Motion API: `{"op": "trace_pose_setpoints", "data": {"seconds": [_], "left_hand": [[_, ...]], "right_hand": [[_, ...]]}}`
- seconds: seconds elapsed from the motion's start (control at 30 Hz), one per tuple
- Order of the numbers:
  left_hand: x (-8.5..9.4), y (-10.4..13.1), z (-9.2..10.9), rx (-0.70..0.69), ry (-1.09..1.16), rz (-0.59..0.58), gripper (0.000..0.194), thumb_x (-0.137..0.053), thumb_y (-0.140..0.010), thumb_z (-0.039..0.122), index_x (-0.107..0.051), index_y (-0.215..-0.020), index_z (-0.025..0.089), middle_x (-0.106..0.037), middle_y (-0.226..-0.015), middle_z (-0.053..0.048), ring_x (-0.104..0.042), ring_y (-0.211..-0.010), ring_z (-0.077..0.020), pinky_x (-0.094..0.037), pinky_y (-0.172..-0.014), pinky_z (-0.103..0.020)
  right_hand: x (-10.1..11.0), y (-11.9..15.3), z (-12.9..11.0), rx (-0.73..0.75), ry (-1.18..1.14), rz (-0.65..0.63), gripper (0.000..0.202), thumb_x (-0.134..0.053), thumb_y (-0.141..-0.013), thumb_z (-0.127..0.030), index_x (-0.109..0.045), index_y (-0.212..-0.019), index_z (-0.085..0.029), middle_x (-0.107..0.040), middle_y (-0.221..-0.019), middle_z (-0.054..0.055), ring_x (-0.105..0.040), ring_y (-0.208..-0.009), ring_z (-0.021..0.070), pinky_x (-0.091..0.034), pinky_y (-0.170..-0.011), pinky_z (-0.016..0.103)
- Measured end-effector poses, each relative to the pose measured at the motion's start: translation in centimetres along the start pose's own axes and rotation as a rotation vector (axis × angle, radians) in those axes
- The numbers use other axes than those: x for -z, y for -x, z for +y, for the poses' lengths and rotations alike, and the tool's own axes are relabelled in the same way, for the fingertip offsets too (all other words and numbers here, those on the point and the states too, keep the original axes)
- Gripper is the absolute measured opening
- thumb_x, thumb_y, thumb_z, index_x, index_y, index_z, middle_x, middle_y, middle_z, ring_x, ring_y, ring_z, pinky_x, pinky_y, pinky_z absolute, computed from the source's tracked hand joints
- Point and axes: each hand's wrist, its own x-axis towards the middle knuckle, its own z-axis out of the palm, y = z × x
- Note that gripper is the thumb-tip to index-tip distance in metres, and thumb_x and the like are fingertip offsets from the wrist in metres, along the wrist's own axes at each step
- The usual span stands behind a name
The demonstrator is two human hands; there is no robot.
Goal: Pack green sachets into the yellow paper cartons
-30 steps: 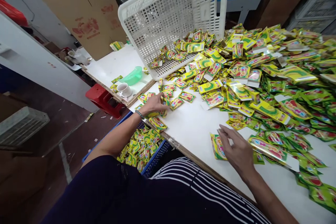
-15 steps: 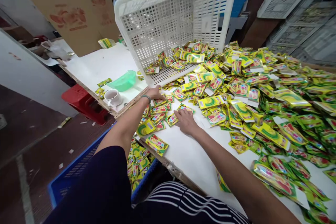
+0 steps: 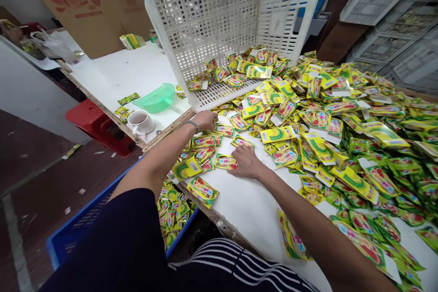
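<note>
Small yellow-and-green packets with red fruit pictures lie in a heap (image 3: pixel 325 114) on the white table (image 3: pixel 239 200). My left hand (image 3: pixel 204 121) is beside the basket's lower front corner, its fingers curled down; a bit of yellow shows at the fingertips, but what they hold is hidden. Under it lies a loose group of packets (image 3: pixel 204 142) along the table's edge. My right hand (image 3: pixel 247 162) bends low over the table, fingers closed at the right end of a single packet (image 3: pixel 224 161). Another packet (image 3: pixel 241 141) lies just beyond its knuckles.
A white plastic basket (image 3: pixel 208 23) lies tipped on its side, packets spilling from it. Left of it are a green translucent scoop (image 3: pixel 155 99) and a white cup (image 3: pixel 141 122). Below the table edge stands a blue crate (image 3: pixel 92 219) holding packets. A red stool (image 3: pixel 97 123) is on the floor.
The view has shifted slightly. My right hand's fingers have drawn in, and the packet by them lies turned more level. My left hand stays near the basket corner with its fingers more curled.
</note>
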Motion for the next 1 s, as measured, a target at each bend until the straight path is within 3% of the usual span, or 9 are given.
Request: {"op": "trace_pose_setpoints", "data": {"seconds": [0.17,0.37,0.43,0.53,0.6,0.7,0.8,0.9,1.0], "left_hand": [[1.9,4.7,-1.6,0.005,-0.053,0.183,0.046,-0.059,-0.070,0.025,-0.064,-0.115,0.018,-0.069,-0.093,-0.008,-0.059,-0.079,-0.0201,-0.040,-0.066,-0.029],[3.3,15.4,-3.8,0.203,-0.134,0.211,0.047,-0.057,-0.079,0.029,-0.057,-0.126,0.019,-0.065,-0.101,-0.012,-0.061,-0.087,-0.0256,-0.044,-0.074,-0.035],[2.1,19.5,-5.0,0.349,-0.129,0.152,0.065,-0.061,-0.078,0.032,-0.044,-0.139,0.021,-0.065,-0.108,-0.012,-0.062,-0.094,-0.0286,-0.047,-0.078,-0.037],[-1.5,24.9,-6.8,0.556,-0.020,-0.061,0.090,-0.070,-0.072,0.035,-0.028,-0.150,0.017,-0.065,-0.113,-0.016,-0.062,-0.103,-0.0348,-0.049,-0.085,-0.043],[-4.1,27.2,-7.6,0.600,0.138,-0.019,0.109,-0.079,-0.060,0.048,-0.028,-0.150,0.016,-0.060,-0.124,-0.020,-0.057,-0.116,-0.0404,-0.047,-0.094,-0.049],[-7.1,28.4,-7.6,0.472,0.421,0.180,0.119,-0.078,-0.057,0.060,-0.019,-0.153,0.022,-0.043,-0.146,-0.020,-0.043,-0.133,-0.0390,-0.041,-0.105,-0.052],[-8.2,28.1,-7.2,0.341,0.638,0.269,0.108,-0.070,-0.067,0.062,-0.017,-0.153,0.027,-0.036,-0.152,-0.016,-0.041,-0.136,-0.0334,-0.039,-0.108,-0.051],[-7.7,27.3,-7.0,0.243,0.572,0.285,0.108,-0.074,-0.062,0.064,-0.027,-0.151,0.026,-0.032,-0.155,-0.013,-0.032,-0.141,-0.0346,-0.027,-0.116,-0.052],[-6.7,25.9,-6.8,0.234,0.437,0.323,0.107,-0.072,-0.061,0.066,-0.030,-0.150,0.024,-0.030,-0.156,-0.013,-0.026,-0.144,-0.0343,-0.023,-0.118,-0.050]], "right_hand": [[0.8,0.2,1.8,-0.285,-0.083,0.208,0.051,-0.053,-0.085,-0.048,-0.055,-0.120,-0.010,-0.060,-0.115,0.018,-0.053,-0.108,0.0304,-0.040,-0.090,0.040],[-0.9,-0.2,3.8,-0.320,-0.113,0.204,0.058,-0.054,-0.085,-0.031,-0.041,-0.139,-0.014,-0.060,-0.121,0.019,-0.055,-0.112,0.0320,-0.043,-0.092,0.042],[-1.3,0.1,3.2,-0.420,-0.210,0.262,0.058,-0.056,-0.083,-0.035,-0.045,-0.136,-0.016,-0.062,-0.117,0.017,-0.058,-0.110,0.0326,-0.046,-0.091,0.044],[-1.2,0.4,0.3,-0.557,-0.570,0.313,0.058,-0.060,-0.079,-0.043,-0.049,-0.131,-0.020,-0.067,-0.111,0.012,-0.065,-0.097,0.0280,-0.050,-0.085,0.043],[-0.8,0.2,-2.9,-0.471,-0.875,0.292,0.059,-0.061,-0.079,-0.047,-0.049,-0.131,-0.021,-0.069,-0.111,0.008,-0.067,-0.088,0.0222,-0.053,-0.082,0.040],[0.5,-0.4,-7.9,-0.082,-1.058,0.236,0.062,-0.065,-0.078,-0.047,-0.050,-0.134,-0.026,-0.068,-0.117,0.005,-0.067,-0.095,0.0199,-0.052,-0.088,0.039],[1.8,0.2,-10.7,0.180,-0.932,0.171,0.062,-0.065,-0.078,-0.052,-0.052,-0.135,-0.029,-0.061,-0.132,0.006,-0.059,-0.115,0.0237,-0.047,-0.097,0.043],[1.6,2.2,-10.7,0.060,-0.676,0.097,0.073,-0.060,-0.078,-0.065,-0.048,-0.139,-0.025,-0.055,-0.138,0.012,-0.052,-0.124,0.0296,-0.042,-0.102,0.048],[-0.5,3.9,-9.7,-0.063,-0.497,-0.088,0.083,-0.061,-0.076,-0.066,-0.043,-0.143,-0.020,-0.057,-0.133,0.017,-0.052,-0.122,0.0335,-0.041,-0.100,0.048]]}}
